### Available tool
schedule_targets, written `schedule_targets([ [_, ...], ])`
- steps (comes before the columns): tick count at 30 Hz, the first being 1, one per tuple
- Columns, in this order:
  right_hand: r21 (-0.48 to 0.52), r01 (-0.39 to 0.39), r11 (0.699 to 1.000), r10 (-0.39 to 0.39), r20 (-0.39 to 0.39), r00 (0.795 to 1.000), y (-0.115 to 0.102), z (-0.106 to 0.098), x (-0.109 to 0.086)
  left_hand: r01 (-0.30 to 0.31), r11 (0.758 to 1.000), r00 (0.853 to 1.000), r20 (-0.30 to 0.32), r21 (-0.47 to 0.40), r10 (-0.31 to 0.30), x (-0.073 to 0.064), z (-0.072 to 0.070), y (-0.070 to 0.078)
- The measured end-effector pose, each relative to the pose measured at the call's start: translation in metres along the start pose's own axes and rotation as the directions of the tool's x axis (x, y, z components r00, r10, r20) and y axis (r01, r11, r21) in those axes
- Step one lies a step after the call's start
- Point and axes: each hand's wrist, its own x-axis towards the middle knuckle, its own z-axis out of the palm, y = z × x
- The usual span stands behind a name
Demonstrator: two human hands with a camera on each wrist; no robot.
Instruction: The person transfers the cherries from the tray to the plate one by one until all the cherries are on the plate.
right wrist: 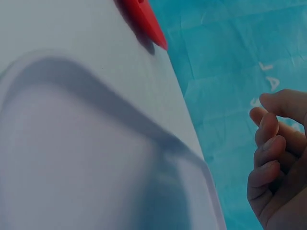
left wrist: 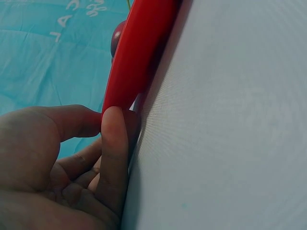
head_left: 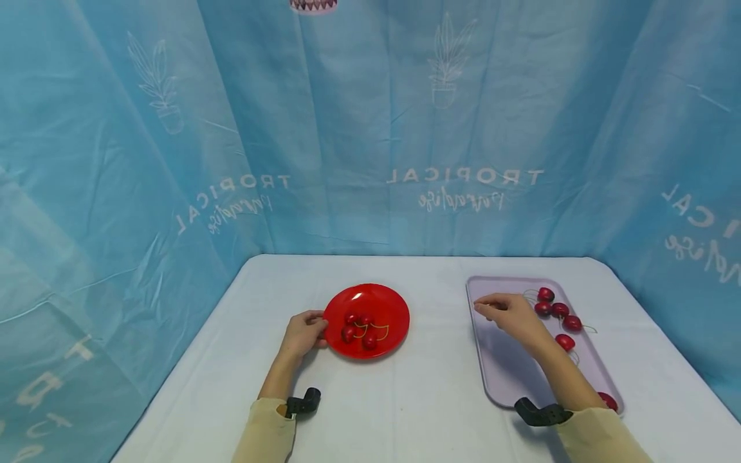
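Note:
In the head view my left hand (head_left: 303, 334) is at the left rim of a round red plate (head_left: 393, 308). Thumb and fingers pinch that rim, as the left wrist view shows. On the plate lies a small group of red cherries (head_left: 369, 341) with yellow-green stems. My right hand (head_left: 509, 314) hovers over the left part of a pale lilac tray (head_left: 498, 360), its fingers loosely curled and nothing visible between them. Several dark red cherries (head_left: 572, 323) with thin stems lie along the tray's right side, one partly hidden behind the right forearm.
A white cloth (head_left: 434, 386) covers the table, with the plate left of the tray and a stretch of cloth between them. Blue printed curtains (head_left: 359, 193) hang behind and at both sides. A black device (head_left: 303, 402) is strapped to each wrist.

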Motion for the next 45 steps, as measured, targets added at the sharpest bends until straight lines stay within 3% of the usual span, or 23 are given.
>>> schedule_targets([
  [6, 0.006, -0.011, 1.000, 0.011, 0.000, 1.000, 0.009, -0.009, -0.008, 0.007, 1.000, 1.000, 0.002, 0.014, -0.007, -0.001, 0.001, 0.001],
  [14, -0.061, -0.003, 0.998, -0.001, -0.065, 0.998, 0.016, -0.027, -0.014, -0.014, 1.000, 1.000, -0.004, 0.003, 0.014, 0.001, 0.001, 0.003],
  [21, -0.113, -0.003, 0.994, -0.005, -0.071, 0.997, 0.025, -0.038, -0.019, -0.001, 1.000, 1.000, -0.003, -0.006, 0.001, 0.001, 0.002, 0.003],
  [34, -0.208, -0.060, 0.976, 0.034, -0.130, 0.991, 0.049, -0.058, -0.025, -0.020, 1.000, 1.000, 0.008, -0.002, 0.020, 0.000, 0.002, 0.001],
  [45, -0.195, -0.122, 0.973, 0.092, -0.155, 0.984, 0.060, -0.076, -0.033, -0.013, 1.000, 1.000, 0.013, -0.004, 0.014, -0.003, 0.000, 0.001],
])
